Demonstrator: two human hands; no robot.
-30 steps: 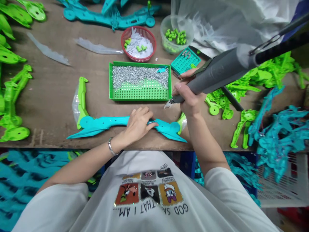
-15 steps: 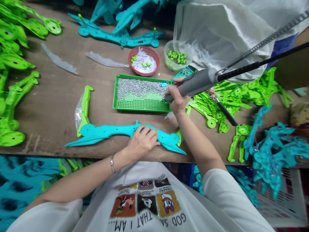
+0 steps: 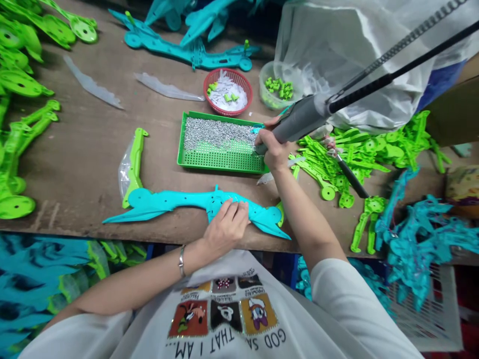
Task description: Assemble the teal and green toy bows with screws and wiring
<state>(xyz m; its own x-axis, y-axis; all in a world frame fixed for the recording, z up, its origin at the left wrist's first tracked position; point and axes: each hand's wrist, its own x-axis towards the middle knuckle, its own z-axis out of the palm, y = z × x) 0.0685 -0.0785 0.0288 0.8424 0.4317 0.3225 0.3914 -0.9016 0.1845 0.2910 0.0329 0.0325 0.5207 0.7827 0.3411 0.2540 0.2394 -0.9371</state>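
Observation:
A teal plastic toy bow (image 3: 179,199) lies across the near edge of the table. My left hand (image 3: 227,225) is on its middle section, with the fingers bunched together over it; anything small under the fingertips is hidden. A grey electric screwdriver (image 3: 305,119) hangs from a coiled cable, and my right hand (image 3: 276,150) is wrapped around its lower end. The tool's tip is over the right end of a green perforated tray (image 3: 220,162) that holds many small screws (image 3: 213,132). Lime green arm pieces (image 3: 135,167) with clear plastic blades stick out from behind the bow.
A red basket (image 3: 206,97) of white and green bits and a clear tub (image 3: 264,97) of green pieces stand behind the tray. Lime parts (image 3: 15,164) pile up at left, more (image 3: 359,149) at right. Teal parts (image 3: 422,244) heap at the right edge. Another teal bow (image 3: 168,50) lies behind.
My left hand has shifted slightly right along the bow, and its fingers are drawn closer together. My right hand stays over the tray's right end with the screwdriver. The view has shifted a little.

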